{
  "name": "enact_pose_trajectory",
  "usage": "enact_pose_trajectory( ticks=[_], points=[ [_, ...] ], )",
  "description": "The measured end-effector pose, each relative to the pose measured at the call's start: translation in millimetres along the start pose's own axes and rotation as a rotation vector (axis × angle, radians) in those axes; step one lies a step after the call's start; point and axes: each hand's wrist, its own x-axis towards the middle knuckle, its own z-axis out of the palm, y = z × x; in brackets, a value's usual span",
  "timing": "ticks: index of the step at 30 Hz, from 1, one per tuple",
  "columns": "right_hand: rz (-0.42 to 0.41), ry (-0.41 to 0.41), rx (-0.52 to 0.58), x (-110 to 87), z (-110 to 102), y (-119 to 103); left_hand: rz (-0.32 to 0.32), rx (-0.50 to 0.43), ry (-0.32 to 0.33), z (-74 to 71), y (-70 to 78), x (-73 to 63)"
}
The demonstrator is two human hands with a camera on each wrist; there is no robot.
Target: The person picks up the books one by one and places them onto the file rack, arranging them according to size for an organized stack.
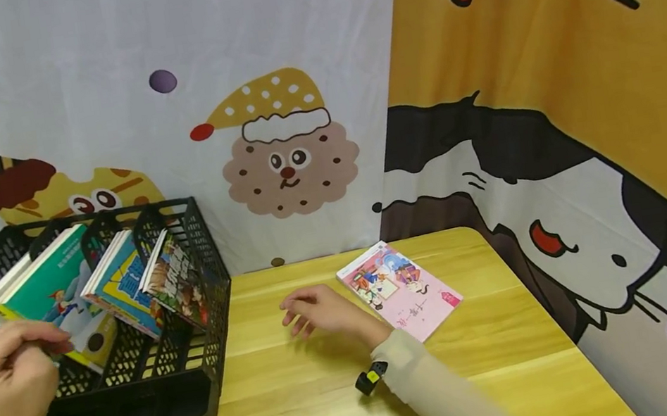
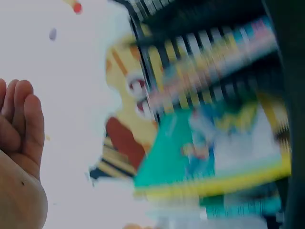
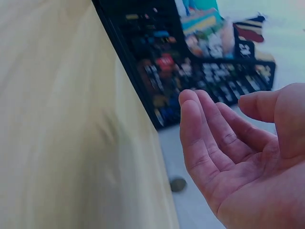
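Note:
My left hand point(image 1: 9, 385) is in front of the left part of a black book rack point(image 1: 210, 268), overlapping it in the head view. Its fingers are loosely bent, and the left wrist view finds nothing in the hand point(image 2: 21, 124). Behind it a green picture book point(image 1: 55, 275) leans in the rack. To the right stand blue-and-yellow books point(image 1: 129, 283) and dark-covered books point(image 1: 180, 279). My right hand point(image 1: 323, 312) hovers over the table, relaxed and holding nothing, its fingers point(image 3: 193, 129) apart from the rack. Beside it lies a pink book point(image 1: 421, 309).
The yellow wood-grain table point(image 1: 296, 398) carries the rack at its left. A printed cloth curtain point(image 1: 276, 24) hangs along the back and right edges. At the rack's far left leans a white book point(image 1: 0, 294).

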Motion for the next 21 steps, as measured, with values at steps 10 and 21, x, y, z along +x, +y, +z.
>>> enact_pose_trajectory(
  ticks=[10, 21],
  points=[
    [0.027, 0.100, -0.031, -30.2, -74, -2, 0.092, -0.176, -0.177, 110.9, 31.6, -20.3],
    [0.090, 0.226, -0.252, -62.2, -138, -1, -0.217, -0.028, -0.560, 233.5, 60.6, -66.5]
  ],
)
